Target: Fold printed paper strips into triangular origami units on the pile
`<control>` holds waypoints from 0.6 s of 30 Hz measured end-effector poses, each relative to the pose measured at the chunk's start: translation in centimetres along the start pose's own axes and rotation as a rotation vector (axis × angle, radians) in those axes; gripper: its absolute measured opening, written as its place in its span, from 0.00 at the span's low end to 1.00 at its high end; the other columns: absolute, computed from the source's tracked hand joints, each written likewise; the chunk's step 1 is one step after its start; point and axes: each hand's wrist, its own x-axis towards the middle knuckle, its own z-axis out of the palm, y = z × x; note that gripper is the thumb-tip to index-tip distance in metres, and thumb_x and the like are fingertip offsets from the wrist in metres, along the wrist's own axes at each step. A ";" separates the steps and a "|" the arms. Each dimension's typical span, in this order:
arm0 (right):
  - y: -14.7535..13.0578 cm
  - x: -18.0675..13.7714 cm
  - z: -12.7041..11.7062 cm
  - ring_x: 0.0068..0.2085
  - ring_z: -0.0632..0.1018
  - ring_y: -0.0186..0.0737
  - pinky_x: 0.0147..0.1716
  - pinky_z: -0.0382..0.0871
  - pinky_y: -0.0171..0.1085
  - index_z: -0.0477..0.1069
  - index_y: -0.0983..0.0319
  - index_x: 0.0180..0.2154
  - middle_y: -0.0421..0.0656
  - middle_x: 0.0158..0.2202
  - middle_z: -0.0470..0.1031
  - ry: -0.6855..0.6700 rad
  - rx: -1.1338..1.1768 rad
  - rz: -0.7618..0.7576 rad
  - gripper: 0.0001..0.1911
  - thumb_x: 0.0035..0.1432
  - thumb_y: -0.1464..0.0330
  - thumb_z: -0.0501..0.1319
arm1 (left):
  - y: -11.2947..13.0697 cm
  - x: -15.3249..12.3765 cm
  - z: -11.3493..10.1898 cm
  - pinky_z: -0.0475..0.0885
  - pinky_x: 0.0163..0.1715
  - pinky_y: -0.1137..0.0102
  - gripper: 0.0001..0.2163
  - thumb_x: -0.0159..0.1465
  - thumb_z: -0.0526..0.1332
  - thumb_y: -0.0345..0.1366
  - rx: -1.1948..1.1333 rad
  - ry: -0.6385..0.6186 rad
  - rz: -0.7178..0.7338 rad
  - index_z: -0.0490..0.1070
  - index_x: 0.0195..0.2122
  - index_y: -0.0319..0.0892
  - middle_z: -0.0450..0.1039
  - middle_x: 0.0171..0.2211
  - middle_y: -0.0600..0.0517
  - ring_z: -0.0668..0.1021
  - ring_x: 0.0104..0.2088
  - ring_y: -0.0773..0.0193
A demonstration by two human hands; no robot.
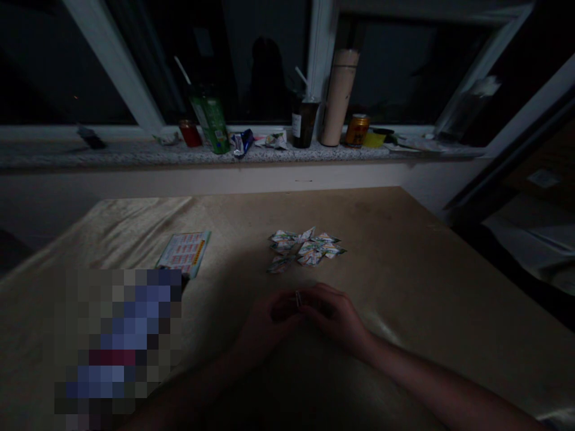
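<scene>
Near the middle of the table, my left hand (pixel 269 317) and my right hand (pixel 335 311) meet fingertip to fingertip. Both are closed around a small folded piece of paper (pixel 297 299), pale and seen almost edge-on; fingers cover most of it. Just beyond my hands lies a cluster of folded paper pieces (pixel 309 251), several pointed shapes with colourful print, close together on the tabletop. A printed sheet (pixel 185 251) with rows of reddish blocks lies farther left, out of reach of my fingers.
A brownish cloth-like cover spreads over the table (pixel 381 239). Pixelation hides an object at left. Along the granite windowsill (pixel 269 157) stand a green bottle (pixel 213 126), a dark cup (pixel 304 123), a tall pinkish flask (pixel 339 99), an orange can (pixel 357 130) and a red jar (pixel 190 134).
</scene>
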 end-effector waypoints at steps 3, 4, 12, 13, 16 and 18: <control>-0.2 0.0 -0.2 0.33 0.73 0.37 0.31 0.67 0.34 0.72 0.61 0.42 0.43 0.31 0.73 0.007 -0.047 -0.027 0.10 0.56 0.71 0.58 | 0.1 0.0 0.0 0.72 0.42 0.65 0.15 0.54 0.64 0.33 -0.035 -0.003 -0.008 0.70 0.43 0.38 0.77 0.39 0.48 0.78 0.39 0.58; -0.2 -0.1 -0.3 0.33 0.73 0.38 0.32 0.67 0.34 0.71 0.61 0.42 0.44 0.32 0.73 0.007 -0.063 -0.047 0.10 0.56 0.71 0.58 | 0.2 0.0 0.0 0.71 0.42 0.65 0.15 0.54 0.64 0.33 -0.046 -0.007 -0.006 0.70 0.43 0.38 0.77 0.40 0.48 0.78 0.40 0.58; 0.1 -0.3 -0.4 0.37 0.73 0.39 0.36 0.69 0.38 0.67 0.60 0.47 0.46 0.36 0.74 0.031 -0.155 -0.217 0.14 0.58 0.73 0.55 | 0.6 0.2 -0.2 0.71 0.39 0.69 0.13 0.57 0.61 0.36 -0.059 -0.050 -0.037 0.72 0.43 0.39 0.78 0.37 0.50 0.78 0.38 0.59; 0.2 -0.3 -0.3 0.37 0.73 0.40 0.36 0.69 0.38 0.66 0.60 0.48 0.46 0.36 0.74 0.037 -0.167 -0.229 0.14 0.59 0.73 0.55 | 0.7 0.2 -0.2 0.71 0.38 0.69 0.11 0.58 0.61 0.36 -0.040 -0.060 -0.043 0.73 0.40 0.38 0.78 0.36 0.50 0.78 0.37 0.59; 0.2 -0.4 -0.3 0.38 0.73 0.41 0.37 0.69 0.39 0.66 0.59 0.48 0.47 0.37 0.73 0.059 -0.206 -0.257 0.15 0.58 0.73 0.55 | 1.0 0.2 -0.2 0.70 0.35 0.70 0.10 0.59 0.59 0.39 0.024 -0.091 -0.041 0.75 0.35 0.38 0.78 0.32 0.52 0.77 0.34 0.60; 0.3 -0.4 -0.3 0.40 0.73 0.42 0.38 0.70 0.40 0.67 0.59 0.49 0.48 0.40 0.72 0.077 -0.227 -0.266 0.15 0.58 0.72 0.55 | 1.1 0.2 -0.2 0.70 0.35 0.71 0.10 0.60 0.58 0.39 0.025 -0.107 -0.038 0.75 0.34 0.39 0.77 0.30 0.53 0.77 0.33 0.61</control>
